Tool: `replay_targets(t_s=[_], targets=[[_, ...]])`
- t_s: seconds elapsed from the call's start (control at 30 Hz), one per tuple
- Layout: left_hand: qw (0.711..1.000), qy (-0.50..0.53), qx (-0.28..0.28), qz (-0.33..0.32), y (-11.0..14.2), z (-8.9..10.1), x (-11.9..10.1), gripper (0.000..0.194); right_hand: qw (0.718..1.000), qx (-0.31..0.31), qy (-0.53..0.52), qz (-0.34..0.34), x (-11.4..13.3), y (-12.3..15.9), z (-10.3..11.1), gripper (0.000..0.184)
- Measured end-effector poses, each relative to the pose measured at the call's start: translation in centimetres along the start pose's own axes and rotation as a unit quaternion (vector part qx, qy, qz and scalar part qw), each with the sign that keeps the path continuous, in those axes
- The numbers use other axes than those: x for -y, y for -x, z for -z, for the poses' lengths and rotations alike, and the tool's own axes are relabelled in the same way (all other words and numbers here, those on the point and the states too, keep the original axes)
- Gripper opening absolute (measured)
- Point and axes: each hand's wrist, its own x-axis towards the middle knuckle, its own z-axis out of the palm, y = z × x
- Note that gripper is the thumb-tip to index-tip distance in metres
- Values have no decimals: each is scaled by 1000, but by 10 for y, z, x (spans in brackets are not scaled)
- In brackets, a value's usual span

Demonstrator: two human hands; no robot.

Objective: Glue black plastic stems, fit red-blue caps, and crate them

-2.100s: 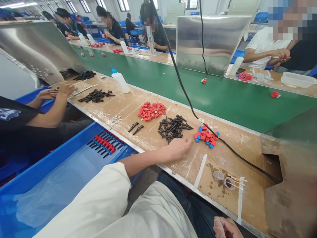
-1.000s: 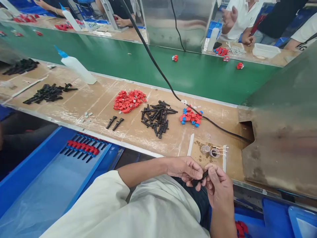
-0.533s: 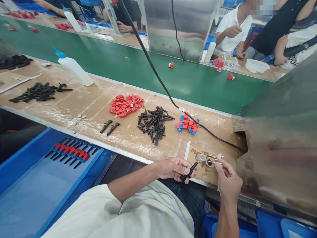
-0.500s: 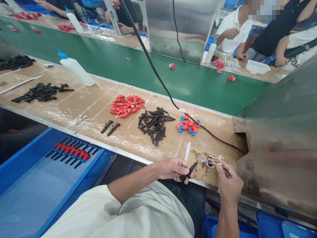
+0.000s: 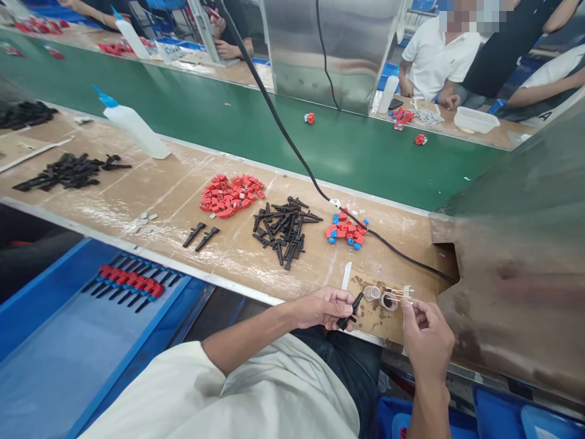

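My left hand (image 5: 329, 306) is closed around a black plastic part (image 5: 351, 312), long and narrow with a short side stub, held tilted over the bench edge. At the right, my right hand (image 5: 427, 335) pinches a thin stick (image 5: 404, 299) between thumb and fingertips. The stick's far end points at a small round cup (image 5: 388, 301) with dark liquid in it; whether it touches the liquid I cannot tell. Beside that cup lies a clear round lid or dish (image 5: 372, 293). Several thin sticks rest just behind the cup on a stained cardboard patch (image 5: 372, 320).
A pile of black parts (image 5: 287, 231), red pieces (image 5: 233, 195) and red-blue pieces (image 5: 347, 231) lie on the bench. A black cable (image 5: 297, 149) crosses it. A glue bottle (image 5: 137, 131) stands left. Assembled parts sit in a blue tray (image 5: 41, 366). Co-workers sit beyond the green belt (image 5: 205, 100).
My right hand has shifted slightly right, drawing the stick back a little from the cup. My left hand has turned the black part slightly. Red pieces on the belt have moved left.
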Motion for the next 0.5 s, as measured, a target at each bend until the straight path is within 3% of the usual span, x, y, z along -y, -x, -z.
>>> replay_targets(t_s=[0.27,0.37,0.5], targets=[[999,-9,-37,-17,1,-1,-2,56,995,25,9,98,4,1,1,21],[998,19,-43,-40,-2,-3,-2,54,998,19,-31,44,5,3,4,23],[996,40,-48,-56,-8,-4,1,51,989,-11,-109,-97,3,5,4,35]])
